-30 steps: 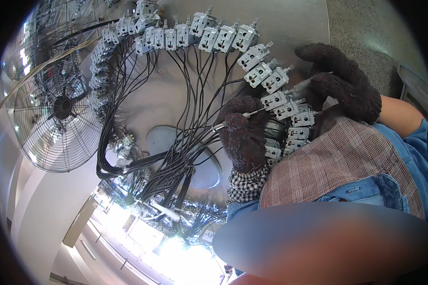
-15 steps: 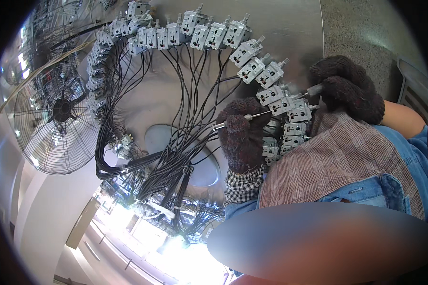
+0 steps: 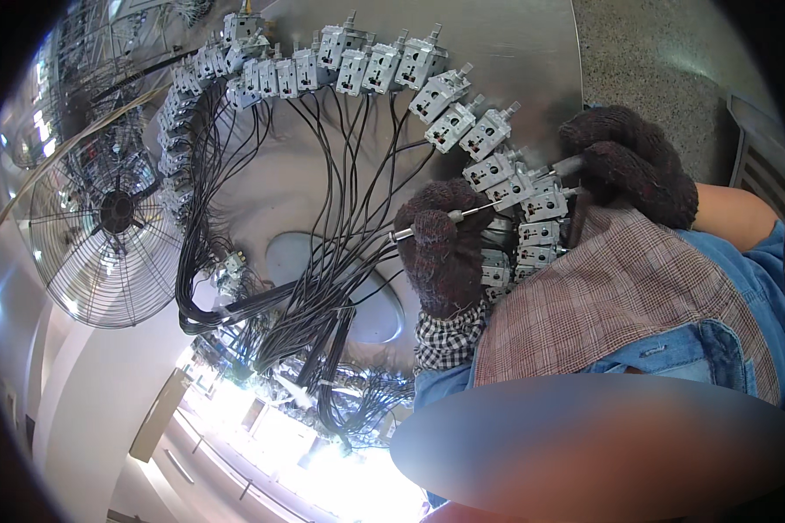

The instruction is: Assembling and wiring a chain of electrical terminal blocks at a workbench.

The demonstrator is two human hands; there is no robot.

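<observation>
While the left hand (image 3: 445, 253), in a dark knit glove, pinches a thin metal rod (image 3: 449, 218) with fingers closed around it, the right hand (image 3: 628, 166) at 2 o'clock is curled shut on a tool handle (image 3: 565, 166), working at the grey switch units (image 3: 523, 187) between both hands. Judging by the layout, most of the row of units (image 3: 358, 65) arcing from 10 to 1 o'clock already carries black wires (image 3: 323, 218); whether the ones under the hands are finished I cannot tell.
</observation>
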